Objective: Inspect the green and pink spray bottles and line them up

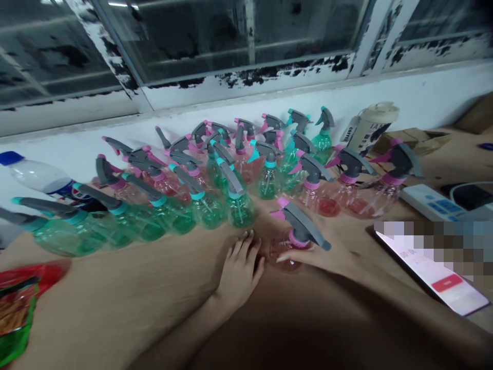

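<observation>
My right hand (316,257) is wrapped around a pink spray bottle (283,252) with a grey and pink trigger head, upright on the table near me. The thumb shows across the bottle's front; the other fingers are hidden behind it. Flat on the tabletop just left of that bottle lies my left hand (241,270), fingers spread and holding nothing. Beyond its fingertips stands a green spray bottle (241,210) with a turquoise collar, in a row with several more green ones. Behind them are several pink spray bottles (164,182).
A cola bottle (46,177) leans at the far left, above a red and green snack packet (19,303). To the right are a phone (427,267), a white power strip (431,200) and a beige coffee cup (370,128). A white wall (431,92) with windows closes off the back.
</observation>
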`<state>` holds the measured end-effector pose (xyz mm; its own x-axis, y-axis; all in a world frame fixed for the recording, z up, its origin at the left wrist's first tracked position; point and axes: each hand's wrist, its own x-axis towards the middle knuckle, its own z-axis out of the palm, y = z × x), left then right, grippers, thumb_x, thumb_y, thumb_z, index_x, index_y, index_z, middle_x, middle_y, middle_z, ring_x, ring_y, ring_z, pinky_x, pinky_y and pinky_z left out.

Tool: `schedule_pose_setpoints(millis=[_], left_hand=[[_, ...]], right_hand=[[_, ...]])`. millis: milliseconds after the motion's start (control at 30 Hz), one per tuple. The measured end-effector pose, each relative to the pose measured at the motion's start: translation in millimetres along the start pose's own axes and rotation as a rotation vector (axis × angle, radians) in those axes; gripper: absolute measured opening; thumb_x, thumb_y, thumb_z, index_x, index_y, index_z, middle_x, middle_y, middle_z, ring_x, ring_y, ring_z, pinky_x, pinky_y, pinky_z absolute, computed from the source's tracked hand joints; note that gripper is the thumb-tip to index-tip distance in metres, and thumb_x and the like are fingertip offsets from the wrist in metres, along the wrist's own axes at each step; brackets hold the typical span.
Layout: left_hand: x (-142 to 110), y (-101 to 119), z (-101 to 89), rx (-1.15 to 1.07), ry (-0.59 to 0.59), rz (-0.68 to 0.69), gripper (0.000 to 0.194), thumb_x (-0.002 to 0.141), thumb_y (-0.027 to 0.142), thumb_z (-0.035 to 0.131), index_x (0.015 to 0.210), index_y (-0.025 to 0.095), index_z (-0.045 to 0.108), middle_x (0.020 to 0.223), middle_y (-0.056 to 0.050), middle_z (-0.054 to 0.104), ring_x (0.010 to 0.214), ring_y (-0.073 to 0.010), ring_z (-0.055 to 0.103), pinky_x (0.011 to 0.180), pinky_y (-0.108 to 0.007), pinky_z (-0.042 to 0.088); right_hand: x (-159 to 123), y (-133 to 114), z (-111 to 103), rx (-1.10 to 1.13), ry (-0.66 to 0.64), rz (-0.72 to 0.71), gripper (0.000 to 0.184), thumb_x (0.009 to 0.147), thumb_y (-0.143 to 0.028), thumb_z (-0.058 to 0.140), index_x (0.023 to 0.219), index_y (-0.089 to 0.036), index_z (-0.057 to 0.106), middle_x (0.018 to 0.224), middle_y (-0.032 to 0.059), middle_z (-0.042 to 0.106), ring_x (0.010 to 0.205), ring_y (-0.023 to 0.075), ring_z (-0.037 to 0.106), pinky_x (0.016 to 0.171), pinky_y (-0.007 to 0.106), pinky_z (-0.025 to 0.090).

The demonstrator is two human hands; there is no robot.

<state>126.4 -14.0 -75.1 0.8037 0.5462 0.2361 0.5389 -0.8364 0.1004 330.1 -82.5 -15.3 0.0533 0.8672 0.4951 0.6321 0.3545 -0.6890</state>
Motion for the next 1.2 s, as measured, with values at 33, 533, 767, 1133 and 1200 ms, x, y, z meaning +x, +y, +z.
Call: schedule_pose_setpoints(millis=[33, 533, 767, 1133, 1200], left_hand=[[0, 0, 0.4, 0.001, 0.002, -0.001, 0.038, 0.089, 0.023, 0.046, 0.125, 0.012, 0.048, 0.133, -0.015, 0.047, 0.121, -0.0296, 0.043, 0.093, -0.046, 0.041], [0, 1, 1.7, 0.002, 0.003, -0.024, 0.035, 0.09, 0.025, 0.045, 0.123, 0.014, 0.051, 0.133, -0.014, 0.048, 0.124, -0.0289, 0.041, 0.095, -0.046, 0.04], [-1, 0, 2.0, 0.008, -0.029, -0.026, 0.037, 0.091, 0.027, 0.044, 0.125, 0.014, 0.049, 0.136, -0.014, 0.044, 0.126, -0.0287, 0.039, 0.095, -0.046, 0.04], [0, -1, 2.3, -0.006, -0.026, -0.027, 0.037, 0.091, 0.027, 0.042, 0.125, 0.015, 0.048, 0.137, -0.013, 0.044, 0.126, -0.0277, 0.039, 0.097, -0.045, 0.039], [-1, -1, 2.6, -0.009, -0.015, -0.025, 0.037, 0.091, 0.027, 0.042, 0.125, 0.015, 0.048, 0.137, -0.013, 0.043, 0.126, -0.0276, 0.039, 0.096, -0.045, 0.04]], right_hand=[[-2, -2, -4, -0.036, -0.005, 0.006, 0.091, 0.061, -0.044, 0.076, 0.136, -0.027, 0.029, 0.133, 0.011, 0.049, 0.117, 0.0329, 0.051, 0.092, 0.054, 0.046], [21, -9, -19, -0.53, -0.011, 0.101, 0.041, 0.076, -0.05, 0.062, 0.1, -0.018, 0.06, 0.101, 0.0118, 0.065, 0.093, 0.0285, 0.063, 0.074, 0.041, 0.051], [54, 9, -2, -0.626, 0.043, 0.221, 0.047, 0.077, -0.056, 0.056, 0.097, -0.014, 0.061, 0.091, 0.013, 0.068, 0.077, 0.0294, 0.065, 0.059, 0.037, 0.049], [59, 19, 5, -0.613, 0.046, 0.204, 0.054, 0.079, -0.06, 0.05, 0.102, -0.012, 0.059, 0.096, 0.0161, 0.067, 0.08, 0.0285, 0.065, 0.061, 0.037, 0.048], [52, 15, -1, -0.569, 0.047, 0.239, 0.061, 0.078, -0.061, 0.05, 0.113, -0.012, 0.056, 0.093, 0.0146, 0.068, 0.076, 0.0271, 0.065, 0.059, 0.036, 0.048]])
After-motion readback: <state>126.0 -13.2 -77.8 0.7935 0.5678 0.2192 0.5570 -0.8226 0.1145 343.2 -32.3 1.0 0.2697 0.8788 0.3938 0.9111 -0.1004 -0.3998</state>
